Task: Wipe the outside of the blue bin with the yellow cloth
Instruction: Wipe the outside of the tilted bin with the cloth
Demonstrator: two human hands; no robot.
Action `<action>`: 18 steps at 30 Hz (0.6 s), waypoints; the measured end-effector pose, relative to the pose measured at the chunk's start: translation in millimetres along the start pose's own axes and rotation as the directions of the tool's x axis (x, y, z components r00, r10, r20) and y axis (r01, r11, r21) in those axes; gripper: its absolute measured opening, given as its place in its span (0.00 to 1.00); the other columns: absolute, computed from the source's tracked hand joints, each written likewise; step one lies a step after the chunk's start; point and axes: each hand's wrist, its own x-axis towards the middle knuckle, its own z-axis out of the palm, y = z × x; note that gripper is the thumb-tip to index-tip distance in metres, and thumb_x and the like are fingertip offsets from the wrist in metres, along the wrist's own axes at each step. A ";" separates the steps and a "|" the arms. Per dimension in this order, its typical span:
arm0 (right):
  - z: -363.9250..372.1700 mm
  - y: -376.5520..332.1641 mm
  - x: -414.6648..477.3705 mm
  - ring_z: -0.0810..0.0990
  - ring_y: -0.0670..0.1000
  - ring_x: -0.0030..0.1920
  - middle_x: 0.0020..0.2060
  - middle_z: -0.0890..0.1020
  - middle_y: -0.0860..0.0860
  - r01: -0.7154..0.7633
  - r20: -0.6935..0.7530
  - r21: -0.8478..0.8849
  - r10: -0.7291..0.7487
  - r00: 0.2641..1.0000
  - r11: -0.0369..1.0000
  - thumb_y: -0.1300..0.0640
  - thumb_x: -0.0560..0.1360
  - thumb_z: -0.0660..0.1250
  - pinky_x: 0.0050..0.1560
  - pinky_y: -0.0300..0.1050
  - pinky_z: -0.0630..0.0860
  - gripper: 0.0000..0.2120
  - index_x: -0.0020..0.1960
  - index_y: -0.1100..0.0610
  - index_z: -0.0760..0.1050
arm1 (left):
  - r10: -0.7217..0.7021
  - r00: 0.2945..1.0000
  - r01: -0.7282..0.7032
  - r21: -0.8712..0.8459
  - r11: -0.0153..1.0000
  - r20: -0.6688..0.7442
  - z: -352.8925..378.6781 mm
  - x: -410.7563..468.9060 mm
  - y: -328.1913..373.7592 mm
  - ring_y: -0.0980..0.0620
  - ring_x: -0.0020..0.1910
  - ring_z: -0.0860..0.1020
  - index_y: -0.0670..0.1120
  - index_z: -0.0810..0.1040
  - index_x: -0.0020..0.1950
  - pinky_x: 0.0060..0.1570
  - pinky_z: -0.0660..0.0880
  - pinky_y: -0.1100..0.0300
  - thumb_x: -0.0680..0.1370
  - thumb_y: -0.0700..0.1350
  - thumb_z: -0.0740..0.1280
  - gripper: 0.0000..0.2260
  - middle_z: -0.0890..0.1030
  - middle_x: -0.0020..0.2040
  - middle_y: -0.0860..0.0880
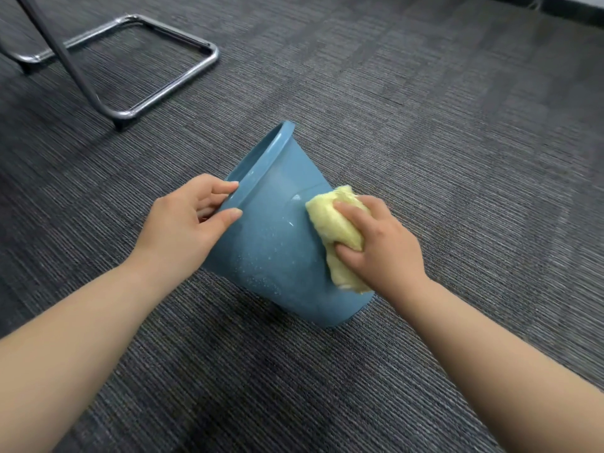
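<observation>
The blue bin (277,243) stands tilted on the grey carpet, its open mouth leaning away to the upper left and its base at the lower right. My left hand (186,220) grips the bin's rim, thumb on the outside and fingers inside. The yellow cloth (336,223) is bunched up and pressed against the bin's right outer wall. My right hand (379,243) holds the cloth there. Small water drops speckle the bin's wall.
A chrome tube chair base (170,83) with a dark slanted leg (65,57) stands on the carpet at the upper left. Dark striped carpet (457,142) lies all around the bin. A dark wall base (572,8) runs along the top right.
</observation>
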 end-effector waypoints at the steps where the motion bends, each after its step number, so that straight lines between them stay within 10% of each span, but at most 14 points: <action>1: 0.6 6.0 1.6 0.75 0.58 0.55 0.65 0.69 0.51 -0.089 0.030 0.018 0.088 0.996 0.996 0.51 0.68 0.67 0.42 0.45 0.68 0.24 0.64 0.47 0.67 | 0.000 1.000 0.000 -0.003 1.000 -0.002 0.2 -0.2 -0.1 0.65 0.46 0.74 0.63 0.72 0.41 0.46 0.69 0.80 0.70 0.37 0.68 0.18 0.76 0.44 0.62; 4: 3.3 8.5 0.3 0.75 0.58 0.54 0.64 0.69 0.51 -0.148 0.008 0.015 0.147 0.989 0.989 0.50 0.69 0.66 0.42 0.44 0.67 0.23 0.64 0.46 0.67 | -0.002 1.000 0.002 0.000 1.000 -0.014 0.6 -0.4 0.9 0.64 0.47 0.74 0.61 0.72 0.41 0.46 0.68 0.81 0.70 0.36 0.68 0.18 0.75 0.44 0.62; 12: 5.8 -15.4 -16.9 0.81 0.60 0.37 0.53 0.81 0.60 0.300 0.024 -0.073 -0.299 0.954 0.951 0.57 0.52 0.77 0.32 0.45 0.77 0.29 0.53 0.53 0.78 | -0.038 0.998 0.039 0.024 0.999 -0.040 0.2 3.7 2.4 0.60 0.46 0.75 0.58 0.72 0.42 0.45 0.67 0.82 0.71 0.36 0.67 0.16 0.75 0.43 0.62; 18: 10.9 29.2 -3.8 0.75 0.57 0.55 0.65 0.68 0.51 -0.174 0.078 -0.037 0.176 0.981 0.984 0.50 0.69 0.66 0.44 0.47 0.71 0.24 0.64 0.46 0.67 | -0.091 0.995 0.091 0.015 0.996 -0.037 -3.3 4.8 1.3 0.56 0.48 0.76 0.57 0.72 0.42 0.51 0.68 0.66 0.71 0.36 0.67 0.15 0.75 0.43 0.60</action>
